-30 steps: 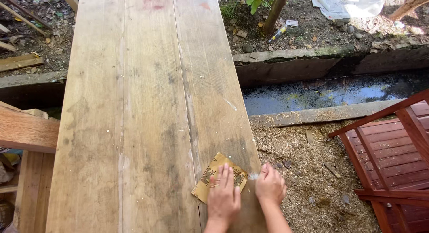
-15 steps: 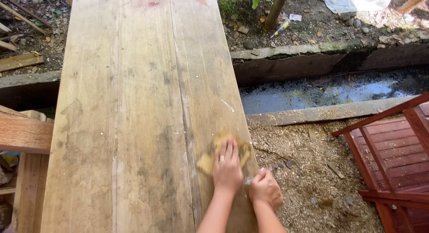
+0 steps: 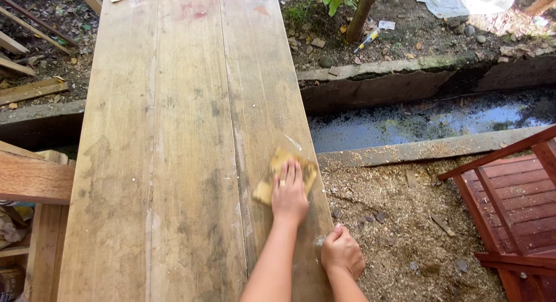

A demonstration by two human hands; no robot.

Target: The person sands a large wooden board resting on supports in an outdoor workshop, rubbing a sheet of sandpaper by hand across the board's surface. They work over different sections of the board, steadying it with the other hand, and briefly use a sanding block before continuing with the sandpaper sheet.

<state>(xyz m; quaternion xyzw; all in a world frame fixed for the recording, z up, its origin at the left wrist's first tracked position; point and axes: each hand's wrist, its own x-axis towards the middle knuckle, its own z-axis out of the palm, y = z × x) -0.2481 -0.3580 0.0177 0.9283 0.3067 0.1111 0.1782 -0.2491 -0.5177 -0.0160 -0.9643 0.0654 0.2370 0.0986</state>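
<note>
A long, wide wooden board (image 3: 174, 163) runs away from me, made of planks side by side. A yellow-brown sheet of sandpaper (image 3: 278, 166) lies near the board's right edge. My left hand (image 3: 289, 195) lies flat on top of it, fingers together, pressing it against the wood, with a ring on one finger. My right hand (image 3: 341, 253) is curled over the board's right edge, a little nearer to me than the left. Pale dust shows on the wood beside it.
Sawdust (image 3: 394, 221) covers the ground right of the board. A red wooden slatted frame (image 3: 509, 203) stands at the far right. Beyond runs a ditch with dark water (image 3: 428, 119). Timber pieces (image 3: 32, 180) lie at the left.
My left hand has slid the sandpaper away from me along the board's right side. My right hand has kept its grip on the edge, trailing behind.
</note>
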